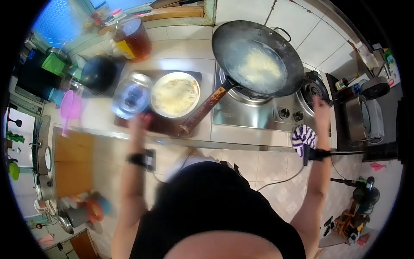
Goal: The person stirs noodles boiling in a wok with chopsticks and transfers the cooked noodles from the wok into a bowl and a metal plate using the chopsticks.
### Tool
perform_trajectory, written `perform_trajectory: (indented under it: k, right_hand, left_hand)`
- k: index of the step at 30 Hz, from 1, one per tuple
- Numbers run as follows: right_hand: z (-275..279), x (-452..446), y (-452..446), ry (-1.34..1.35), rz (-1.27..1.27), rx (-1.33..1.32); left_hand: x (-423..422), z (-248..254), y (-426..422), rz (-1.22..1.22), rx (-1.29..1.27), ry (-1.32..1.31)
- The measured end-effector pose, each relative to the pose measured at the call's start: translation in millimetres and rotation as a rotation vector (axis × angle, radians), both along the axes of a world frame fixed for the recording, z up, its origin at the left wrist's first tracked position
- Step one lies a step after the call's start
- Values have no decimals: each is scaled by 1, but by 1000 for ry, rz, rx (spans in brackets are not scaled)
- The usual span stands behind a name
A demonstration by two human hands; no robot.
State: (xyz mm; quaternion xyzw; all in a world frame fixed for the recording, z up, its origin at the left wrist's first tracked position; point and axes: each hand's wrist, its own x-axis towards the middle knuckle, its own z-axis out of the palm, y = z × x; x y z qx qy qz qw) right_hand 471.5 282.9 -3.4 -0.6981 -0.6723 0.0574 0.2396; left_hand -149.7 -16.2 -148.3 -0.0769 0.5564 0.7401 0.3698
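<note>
My left hand (pixel 140 123), smeared by motion, is at the near edge of a shiny round bowl (pixel 122 103) with a bluish middle. I cannot tell whether its fingers grip the rim. A white plate (pixel 158 107) of pale, shredded-looking food sits right of the bowl on a dark board (pixel 196 80). My right hand (pixel 321 105) is over the right side of the stove, near the back burner (pixel 314 90); its fingers are blurred. Between my hands, a large wok (pixel 224 41) holds steaming cloudy liquid with a pale noodle-like mass (pixel 260 64).
The wok's wooden handle (pixel 207 108) juts toward me over the counter edge. A purple-and-white striped cloth (pixel 303 137) hangs by the stove knobs. Left are a pink ladle-shaped scoop (pixel 71 105), a dark pot (pixel 99 74) and an oil jug (pixel 137 39). A steel pot (pixel 356 118) stands right.
</note>
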Motion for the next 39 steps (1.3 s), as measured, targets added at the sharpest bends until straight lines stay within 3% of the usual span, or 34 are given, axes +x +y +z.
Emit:
perform_trajectory:
  k: [3, 4, 5, 7, 9, 10, 13, 15, 17, 18, 21, 23, 28, 32, 34, 39]
  right_hand:
    - [111, -21, -36, 394, -8, 299]
    - [137, -32, -46, 380, 99, 482]
    - [155, -48, -54, 351, 204, 665]
    - [174, -68, -62, 450, 180, 626]
    - [177, -106, -71, 621, 101, 291]
    - [168, -129, -78, 686, 241, 211]
    - [122, -180, -78, 721, 463, -91]
    - [91, -199, -70, 280, 756, 124]
    - [76, -210, -57, 228, 731, 112]
    - [69, -211, -49, 184, 716, 95]
    - [52, -199, -10, 196, 490, 228]
    - [54, -185, 5, 288, 274, 54]
    - [57, -160, 27, 292, 428, -43]
    - [55, -156, 45, 185, 438, -12]
    - [54, -159, 55, 350, 409, -162]
    - [46, -197, 75, 531, 383, -33]
  left_hand:
    - [-34, -25, -8, 34, 46, 79]
    - [-47, -45, -15, 8, 193, 153]
    - [-37, -21, -10, 118, 111, 186]
    - [-54, -33, -15, 114, 127, 300]
    - [-63, -43, -18, 99, 53, 428]
    - [-54, -35, -14, 231, 77, 392]
    - [-37, 6, -13, 185, -2, 369]
    - [-40, 8, -8, 197, 39, 356]
    - [-55, -14, -14, 223, 73, 344]
    - [-75, -49, -22, 110, -168, 882]
    - [-68, -28, -22, -34, -350, 1372]
    - [-47, 26, -15, 179, 103, 387]
    - [-60, 35, -30, 102, 28, 548]
    - [-38, 80, -20, 130, 36, 493]
    - [-36, 84, -18, 76, 80, 505]
    - [-30, 93, -9, 24, 147, 511]
